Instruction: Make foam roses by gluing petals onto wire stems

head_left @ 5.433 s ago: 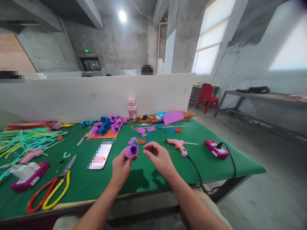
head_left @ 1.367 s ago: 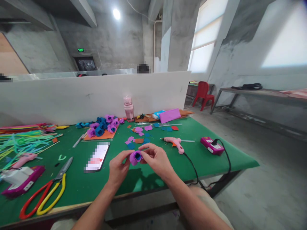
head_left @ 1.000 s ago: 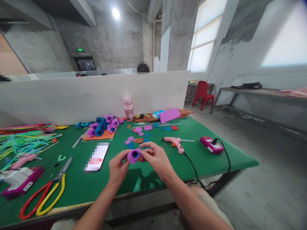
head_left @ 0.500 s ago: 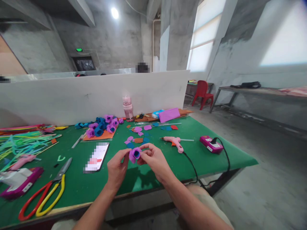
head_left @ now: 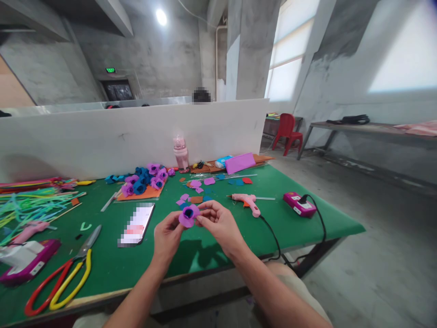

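Observation:
A small purple foam flower with a dark blue centre [head_left: 188,215] is held above the green table [head_left: 218,246], near its front edge. My left hand [head_left: 168,238] grips it from below with curled fingers. My right hand [head_left: 218,222] pinches its outer petal from the right side. Loose purple, blue and orange foam petals [head_left: 196,191] lie on the table just behind my hands. A pile of finished purple and blue flowers [head_left: 145,178] rests on an orange sheet further back.
A pink glue gun [head_left: 246,201] lies to the right, its black cord running to a magenta power strip [head_left: 298,204]. A phone [head_left: 136,224], red-and-yellow scissors [head_left: 64,278] and coloured pipe cleaners [head_left: 30,202] sit left. A pink bottle [head_left: 180,154] stands by the white divider [head_left: 102,141].
The flower has risen slightly and tilted, so its open face shows more. My right fingers shifted along the outer petal. Earlier my right hand was apart from the flower.

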Motion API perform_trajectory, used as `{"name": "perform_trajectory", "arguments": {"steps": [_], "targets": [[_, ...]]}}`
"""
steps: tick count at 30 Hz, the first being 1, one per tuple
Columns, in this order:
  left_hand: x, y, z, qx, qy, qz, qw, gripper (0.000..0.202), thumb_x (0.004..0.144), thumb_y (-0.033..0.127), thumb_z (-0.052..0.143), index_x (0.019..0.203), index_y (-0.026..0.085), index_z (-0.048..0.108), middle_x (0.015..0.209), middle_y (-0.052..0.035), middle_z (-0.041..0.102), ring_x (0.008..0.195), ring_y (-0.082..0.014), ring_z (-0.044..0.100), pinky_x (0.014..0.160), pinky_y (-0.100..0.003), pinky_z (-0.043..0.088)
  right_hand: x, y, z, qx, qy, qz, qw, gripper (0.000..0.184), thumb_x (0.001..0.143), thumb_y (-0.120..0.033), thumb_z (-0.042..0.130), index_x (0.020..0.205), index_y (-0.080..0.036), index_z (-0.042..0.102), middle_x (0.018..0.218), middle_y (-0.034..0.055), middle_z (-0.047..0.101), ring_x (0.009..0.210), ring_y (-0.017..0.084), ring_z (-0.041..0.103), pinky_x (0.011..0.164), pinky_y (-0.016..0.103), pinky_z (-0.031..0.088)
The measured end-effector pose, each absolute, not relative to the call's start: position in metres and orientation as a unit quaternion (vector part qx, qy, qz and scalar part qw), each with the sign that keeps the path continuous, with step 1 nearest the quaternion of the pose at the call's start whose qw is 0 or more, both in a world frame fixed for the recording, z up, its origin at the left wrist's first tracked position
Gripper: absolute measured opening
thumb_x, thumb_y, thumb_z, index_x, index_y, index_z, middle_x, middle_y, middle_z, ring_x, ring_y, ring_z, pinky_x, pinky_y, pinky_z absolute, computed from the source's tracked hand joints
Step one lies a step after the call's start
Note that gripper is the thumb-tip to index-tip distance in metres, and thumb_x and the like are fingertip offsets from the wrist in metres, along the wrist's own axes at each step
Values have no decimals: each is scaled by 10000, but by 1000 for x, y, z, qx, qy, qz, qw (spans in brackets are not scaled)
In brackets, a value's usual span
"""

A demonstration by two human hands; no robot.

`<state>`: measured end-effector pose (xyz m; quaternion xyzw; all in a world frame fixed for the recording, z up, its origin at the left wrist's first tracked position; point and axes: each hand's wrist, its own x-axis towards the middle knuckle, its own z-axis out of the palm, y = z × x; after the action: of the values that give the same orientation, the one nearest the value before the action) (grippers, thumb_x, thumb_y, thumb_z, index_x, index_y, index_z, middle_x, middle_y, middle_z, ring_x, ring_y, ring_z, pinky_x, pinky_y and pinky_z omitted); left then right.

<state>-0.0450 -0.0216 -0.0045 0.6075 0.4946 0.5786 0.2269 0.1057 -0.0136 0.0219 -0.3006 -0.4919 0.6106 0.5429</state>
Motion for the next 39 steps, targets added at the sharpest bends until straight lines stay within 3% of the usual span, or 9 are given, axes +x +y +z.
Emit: {"name": "perform_trajectory", "arguments": {"steps": [5, 13, 23, 27, 34, 39], "targets": [[-48, -23, -6, 630, 513, 567, 134, 162, 726, 293, 614, 822, 177, 673, 734, -8, 677, 649, -137, 596, 651, -237, 488, 105, -17, 27, -307, -452, 644, 536, 273, 613, -270, 717, 818, -169, 567, 642, -18, 626, 585, 112, 596, 611, 248, 481], [-50, -24, -9, 674, 512, 532, 29, 166, 780, 250, 550, 884, 196, 667, 846, -21, 708, 712, -142, 636, 666, -230, 497, 106, -15, 26, -328, -420, 658, 532, 248, 598, -243, 699, 790, -159, 566, 586, -20, 620, 521, 100, 564, 556, 232, 458], [-50, -25, -10, 701, 493, 513, -55, 149, 794, 233, 545, 881, 195, 659, 814, -25, 707, 729, -147, 648, 690, -243, 495, 105, -15, 26, -342, -413, 661, 525, 232, 574, -217, 689, 766, -159, 572, 572, -23, 618, 502, 97, 555, 549, 233, 469], [-48, -25, -11, 679, 509, 529, 2, 143, 778, 254, 563, 863, 196, 661, 809, -23, 702, 726, -147, 637, 693, -249, 493, 104, -14, 23, -335, -428, 651, 530, 248, 572, -209, 688, 783, -159, 568, 625, -15, 625, 543, 102, 570, 566, 235, 470], [-35, -26, -4, 580, 489, 592, 273, 176, 733, 309, 616, 814, 154, 626, 661, -1, 659, 564, -128, 603, 550, -232, 496, 102, -15, 22, -313, -513, 572, 558, 198, 647, -206, 635, 825, -184, 553, 706, -7, 592, 662, 114, 570, 627, 234, 473], [-32, -28, 4, 555, 473, 607, 317, 192, 714, 309, 636, 806, 140, 627, 638, -1, 643, 579, -132, 588, 560, -244, 492, 103, -17, 25, -275, -550, 569, 546, 246, 663, -203, 629, 893, -201, 543, 746, -1, 594, 704, 130, 575, 664, 252, 475]]}}
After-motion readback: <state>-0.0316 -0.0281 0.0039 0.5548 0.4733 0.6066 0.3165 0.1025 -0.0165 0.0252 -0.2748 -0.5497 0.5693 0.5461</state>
